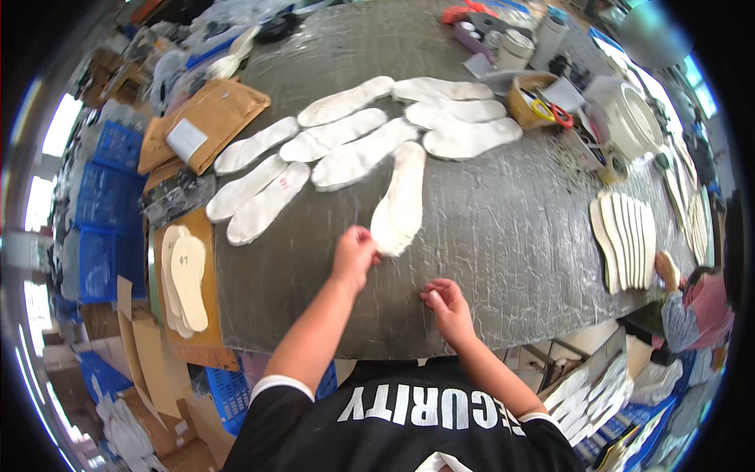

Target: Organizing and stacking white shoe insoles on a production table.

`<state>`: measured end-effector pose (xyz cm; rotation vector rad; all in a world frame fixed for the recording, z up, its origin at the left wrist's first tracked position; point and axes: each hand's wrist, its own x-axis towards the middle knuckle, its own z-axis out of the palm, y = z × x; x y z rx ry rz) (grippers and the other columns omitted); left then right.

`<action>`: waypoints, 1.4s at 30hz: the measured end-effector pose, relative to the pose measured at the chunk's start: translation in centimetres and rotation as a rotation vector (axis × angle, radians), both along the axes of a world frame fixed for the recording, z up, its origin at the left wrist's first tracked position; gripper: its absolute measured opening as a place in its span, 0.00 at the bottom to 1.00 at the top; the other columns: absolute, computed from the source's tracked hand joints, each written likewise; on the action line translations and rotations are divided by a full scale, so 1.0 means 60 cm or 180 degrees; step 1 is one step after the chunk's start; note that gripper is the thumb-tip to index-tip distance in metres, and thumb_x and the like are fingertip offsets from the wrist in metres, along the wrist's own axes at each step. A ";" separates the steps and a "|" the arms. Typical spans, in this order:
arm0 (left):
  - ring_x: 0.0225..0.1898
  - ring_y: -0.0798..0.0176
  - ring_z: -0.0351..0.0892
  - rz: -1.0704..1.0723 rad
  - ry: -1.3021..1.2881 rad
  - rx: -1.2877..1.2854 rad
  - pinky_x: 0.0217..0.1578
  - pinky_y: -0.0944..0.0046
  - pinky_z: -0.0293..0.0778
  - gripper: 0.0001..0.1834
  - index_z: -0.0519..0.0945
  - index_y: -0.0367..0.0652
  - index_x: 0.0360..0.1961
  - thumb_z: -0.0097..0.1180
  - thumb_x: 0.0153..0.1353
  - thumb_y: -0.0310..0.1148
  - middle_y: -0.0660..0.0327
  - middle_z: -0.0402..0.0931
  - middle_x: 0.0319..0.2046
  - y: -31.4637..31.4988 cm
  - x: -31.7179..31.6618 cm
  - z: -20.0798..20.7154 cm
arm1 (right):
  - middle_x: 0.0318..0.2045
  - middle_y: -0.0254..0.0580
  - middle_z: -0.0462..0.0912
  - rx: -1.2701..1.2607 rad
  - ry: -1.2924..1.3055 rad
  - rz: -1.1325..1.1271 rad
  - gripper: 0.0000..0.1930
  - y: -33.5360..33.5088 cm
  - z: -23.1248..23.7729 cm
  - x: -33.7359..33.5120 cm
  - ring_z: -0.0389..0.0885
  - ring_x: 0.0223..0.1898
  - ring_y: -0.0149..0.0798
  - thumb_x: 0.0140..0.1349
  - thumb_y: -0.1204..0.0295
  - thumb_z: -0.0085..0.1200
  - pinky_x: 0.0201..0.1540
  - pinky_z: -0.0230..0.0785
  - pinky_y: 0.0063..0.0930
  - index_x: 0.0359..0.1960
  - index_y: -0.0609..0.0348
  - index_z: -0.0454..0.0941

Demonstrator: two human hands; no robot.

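Observation:
My left hand (353,254) pinches the near end of a white insole (399,200) that lies lengthwise on the grey table (503,236). My right hand (448,303) hovers close to the table's front edge with fingers curled together; whether anything small sits between them cannot be told. Beyond the held insole, several more white insoles (346,134) lie spread in a fan across the middle of the table.
Cream insoles (187,279) lie on a brown board at the left edge. A row of cream insoles (625,240) stands at the right, where another person's hand (668,270) rests. Tubs, cups and scissors (550,110) crowd the far right. Blue crates (106,204) stack at left.

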<state>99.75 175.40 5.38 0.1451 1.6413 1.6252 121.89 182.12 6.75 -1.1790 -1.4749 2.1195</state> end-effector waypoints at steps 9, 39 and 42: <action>0.29 0.65 0.82 -0.2615 -0.0537 0.0101 0.31 0.67 0.80 0.06 0.76 0.33 0.37 0.50 0.67 0.26 0.55 0.81 0.30 0.055 0.308 0.075 | 0.28 0.30 0.76 0.0165 -0.0416 -0.0884 0.15 0.132 0.011 0.192 0.72 0.28 0.23 0.59 0.79 0.55 0.31 0.66 0.19 0.49 0.58 0.75; 0.48 0.51 0.72 -0.4308 0.3812 0.1361 0.49 0.54 0.69 0.14 0.77 0.40 0.40 0.59 0.49 0.21 0.56 0.75 0.44 0.491 0.609 0.118 | 0.45 0.46 0.79 0.4117 -0.3048 -0.0338 0.14 0.638 -0.011 0.732 0.77 0.50 0.50 0.57 0.80 0.45 0.51 0.72 0.41 0.43 0.52 0.78; 0.54 0.50 0.70 -0.4075 0.4223 0.1464 0.54 0.53 0.67 0.19 0.76 0.40 0.45 0.61 0.50 0.23 0.55 0.73 0.50 0.556 0.640 0.106 | 0.36 0.48 0.81 0.3902 -0.2642 -0.0053 0.09 0.634 0.039 0.726 0.79 0.43 0.50 0.56 0.77 0.47 0.44 0.73 0.43 0.37 0.55 0.79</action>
